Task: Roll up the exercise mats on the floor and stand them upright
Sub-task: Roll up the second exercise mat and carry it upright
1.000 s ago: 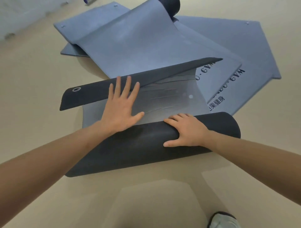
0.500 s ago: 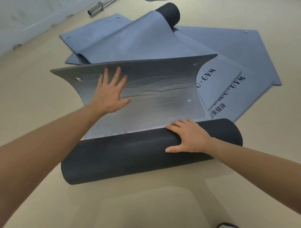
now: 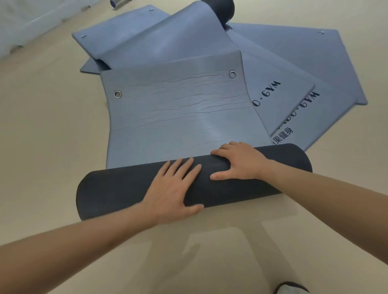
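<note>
A grey-blue exercise mat (image 3: pixel 174 113) with two metal eyelets lies flat on the floor in front of me. Its near end is wound into a dark roll (image 3: pixel 117 188) lying crosswise. My left hand (image 3: pixel 174 193) presses flat on the middle of the roll, fingers spread. My right hand (image 3: pixel 239 161) rests on top of the roll just to the right, fingers curled over its far side. Under and behind this mat lie more grey-blue mats (image 3: pixel 294 60) spread in a fan, some with printed lettering. One of them (image 3: pixel 168 39) ends in a dark rolled part (image 3: pixel 222 8) at the far end.
The beige floor (image 3: pixel 48 130) surrounds the mats. A metal bar end (image 3: pixel 117 2) lies at the top left near a pale wall (image 3: pixel 25 18). The tip of my shoe (image 3: pixel 291 288) shows at the bottom right.
The lifted far end of the mat has dropped flat on the floor. My left hand has come back from that flap onto the roll beside my right hand.
</note>
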Tool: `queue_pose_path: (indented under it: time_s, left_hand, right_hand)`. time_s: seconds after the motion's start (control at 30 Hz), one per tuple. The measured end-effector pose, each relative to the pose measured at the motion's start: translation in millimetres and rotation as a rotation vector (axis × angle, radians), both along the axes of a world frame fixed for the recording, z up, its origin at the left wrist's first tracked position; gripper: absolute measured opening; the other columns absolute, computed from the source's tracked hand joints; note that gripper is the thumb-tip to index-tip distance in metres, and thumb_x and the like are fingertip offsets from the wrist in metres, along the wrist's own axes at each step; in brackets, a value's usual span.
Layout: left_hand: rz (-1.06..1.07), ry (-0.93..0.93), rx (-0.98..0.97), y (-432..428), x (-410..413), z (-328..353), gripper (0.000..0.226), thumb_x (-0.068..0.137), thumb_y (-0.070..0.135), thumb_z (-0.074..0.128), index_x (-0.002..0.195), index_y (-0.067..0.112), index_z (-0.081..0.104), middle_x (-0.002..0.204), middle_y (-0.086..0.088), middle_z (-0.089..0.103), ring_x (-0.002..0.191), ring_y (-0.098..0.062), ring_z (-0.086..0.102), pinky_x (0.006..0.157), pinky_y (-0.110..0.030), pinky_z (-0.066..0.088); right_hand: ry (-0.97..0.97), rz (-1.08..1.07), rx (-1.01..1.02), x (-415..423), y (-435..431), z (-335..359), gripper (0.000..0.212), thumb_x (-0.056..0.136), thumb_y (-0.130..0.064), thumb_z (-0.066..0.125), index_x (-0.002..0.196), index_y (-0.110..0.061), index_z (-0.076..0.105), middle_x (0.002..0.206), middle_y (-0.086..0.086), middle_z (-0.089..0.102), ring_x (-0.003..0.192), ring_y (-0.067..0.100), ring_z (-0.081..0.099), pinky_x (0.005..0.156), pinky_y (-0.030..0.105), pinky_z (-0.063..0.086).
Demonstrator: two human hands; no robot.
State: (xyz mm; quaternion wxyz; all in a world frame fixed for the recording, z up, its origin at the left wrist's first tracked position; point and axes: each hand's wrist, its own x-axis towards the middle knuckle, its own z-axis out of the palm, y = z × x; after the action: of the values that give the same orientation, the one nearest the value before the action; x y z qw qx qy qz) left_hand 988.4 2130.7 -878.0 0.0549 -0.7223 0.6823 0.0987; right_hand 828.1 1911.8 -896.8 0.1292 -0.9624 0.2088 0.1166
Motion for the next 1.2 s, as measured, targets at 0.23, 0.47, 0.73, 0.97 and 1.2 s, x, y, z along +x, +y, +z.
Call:
queue_pose_path:
  time_s: [0.23, 0.47, 0.73, 0.97, 1.2]
  left_hand:
    - [-0.034, -0.138, -0.058, -15.3, 29.6, -23.9, 0.119, 0.075, 0.093, 0.041, 0.164, 0.02, 0.01, 0.168, -0.013, 0.022, 0.151, -0.039, 0.027, 0.123, -0.055, 0.022]
    - [0.028, 0.175, 0.071, -72.6, 83.9, 3.4, 0.116, 0.069, 0.095, 0.052, 0.161, 0.037, 0.012, 0.166, 0.011, 0.029, 0.144, -0.02, 0.038, 0.114, -0.041, 0.034]
    - [0.176, 0.325, 0.124, -120.9, 128.4, 13.6, 0.099, 0.065, 0.095, 0.046, 0.149, 0.043, 0.043, 0.148, 0.017, 0.052, 0.132, -0.013, 0.051, 0.108, -0.038, 0.042]
    - [0.074, -0.069, -0.097, -101.7, 106.3, -3.4, 0.129, 0.06, 0.103, 0.038, 0.161, 0.025, 0.022, 0.164, -0.003, 0.033, 0.144, -0.028, 0.038, 0.118, -0.048, 0.032]
    - [0.102, -0.096, -0.06, -121.4, 113.6, -3.0, 0.135, 0.043, 0.105, 0.048, 0.151, 0.028, 0.026, 0.138, -0.003, 0.055, 0.117, -0.028, 0.057, 0.102, -0.048, 0.046]
  right_hand:
    - [-0.11, -0.216, -0.315, 13.4, -3.9, 9.7, 0.094, 0.077, -0.094, 0.019, 0.136, -0.033, 0.059, 0.132, -0.004, 0.063, 0.12, 0.023, 0.056, 0.106, 0.045, 0.037]
    - [-0.593, 0.005, -0.461, -20.7, 10.4, -12.5, 0.079, 0.082, -0.076, 0.062, 0.128, -0.012, 0.069, 0.131, 0.011, 0.066, 0.117, 0.033, 0.061, 0.106, 0.054, 0.04]
    - [-0.151, -0.049, -0.41, -1.2, -25.4, -6.4, 0.12, 0.069, -0.101, 0.035, 0.159, -0.022, 0.031, 0.157, 0.017, 0.04, 0.143, 0.043, 0.037, 0.117, 0.067, 0.022]
    - [-0.014, 0.009, -0.251, 35.0, -78.8, 7.6, 0.138, 0.049, -0.111, 0.029, 0.159, -0.028, 0.016, 0.154, 0.005, 0.042, 0.136, 0.032, 0.043, 0.116, 0.052, 0.03]
    - [0.012, 0.001, -0.1, 58.9, -97.1, 23.0, 0.114, 0.054, -0.1, 0.057, 0.145, -0.035, 0.037, 0.116, -0.001, 0.058, 0.106, 0.025, 0.057, 0.086, 0.039, 0.042]
